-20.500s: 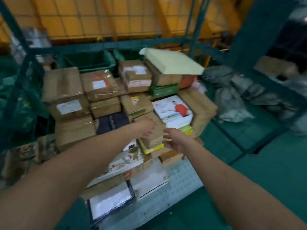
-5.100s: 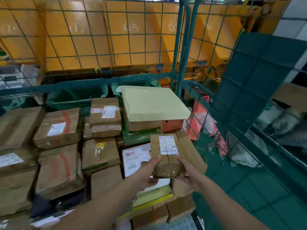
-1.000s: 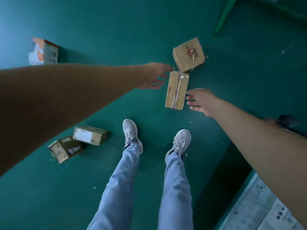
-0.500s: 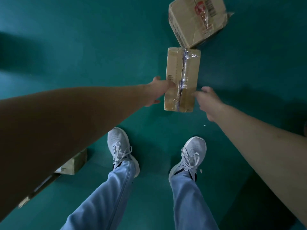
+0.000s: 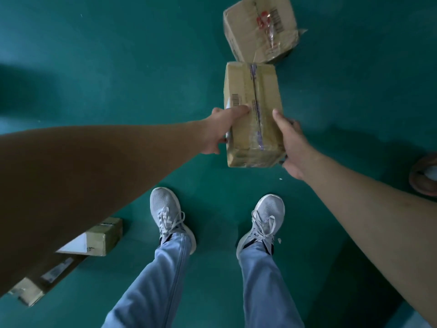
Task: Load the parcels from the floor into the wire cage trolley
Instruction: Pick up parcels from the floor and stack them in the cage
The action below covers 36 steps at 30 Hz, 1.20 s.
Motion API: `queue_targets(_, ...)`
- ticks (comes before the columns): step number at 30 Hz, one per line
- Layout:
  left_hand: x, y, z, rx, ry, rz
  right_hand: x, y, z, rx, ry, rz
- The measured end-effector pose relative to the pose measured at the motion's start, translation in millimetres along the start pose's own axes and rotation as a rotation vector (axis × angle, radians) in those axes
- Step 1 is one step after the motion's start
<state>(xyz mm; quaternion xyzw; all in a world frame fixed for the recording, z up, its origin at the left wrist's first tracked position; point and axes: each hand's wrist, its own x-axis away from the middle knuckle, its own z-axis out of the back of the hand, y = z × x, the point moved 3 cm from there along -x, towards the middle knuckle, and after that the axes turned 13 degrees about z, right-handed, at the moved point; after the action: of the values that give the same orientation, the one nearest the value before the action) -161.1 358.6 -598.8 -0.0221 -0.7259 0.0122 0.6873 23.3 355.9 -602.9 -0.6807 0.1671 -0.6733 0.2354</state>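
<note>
A long brown cardboard parcel (image 5: 254, 114), taped down its middle, is held between both hands over the green floor ahead of my feet. My left hand (image 5: 221, 129) grips its left side with the thumb on top. My right hand (image 5: 292, 143) grips its right side, thumb on the top face. A squarer taped parcel (image 5: 259, 29) with a red mark lies on the floor just beyond it. Two more parcels (image 5: 104, 236) lie at the lower left, partly hidden by my left arm. The wire cage trolley is out of view.
My two grey shoes (image 5: 168, 214) stand on the green floor (image 5: 118, 67) just behind the held parcel. A round brown object (image 5: 424, 176) sits at the right edge. A darker patch of floor runs along the lower right.
Both hands reached down to the long parcel on the floor and closed on its sides. It now sits nearer to me, in my grip.
</note>
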Motion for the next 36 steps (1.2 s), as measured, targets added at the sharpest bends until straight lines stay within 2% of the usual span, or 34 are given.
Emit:
queue_targets(6, 107.0, 16.5, -15.6, -0.060, -0.011, -0.042, 88.1, -70.5, 14.0, -0.120, -0.088, -0.028)
queue_targets(10, 208.4, 26.1, -40.4, -0.098, -0.041, -0.059, 166.8, -132.7, 33.4, -0.162, -0.070, 0.019)
queue_targets(14, 304.9, 27.1, -63.6, -0.199, -0.078, -0.082, 250.5, -172.7, 47.5, -0.234, -0.098, -0.026)
queue_targets(18, 405.6, 21.9, -94.4, -0.310, -0.095, -0.087, 357.1, -218.2, 70.3, -0.207, -0.012, -0.020)
queue_targets(23, 513.3, -3.3, -142.1, -0.475, -0.146, -0.126, 489.4, -246.4, 99.7, -0.296, 0.129, 0.011)
queue_targets(31, 650.0, -62.9, -212.3, -0.787, -0.199, -0.160, 661.8, -238.6, 128.6, -0.508, 0.344, 0.070)
queue_targets(36, 705.3, -95.5, -268.0, -1.003, -0.245, -0.212, 743.7, -227.1, 153.3, -0.634, 0.460, 0.148)
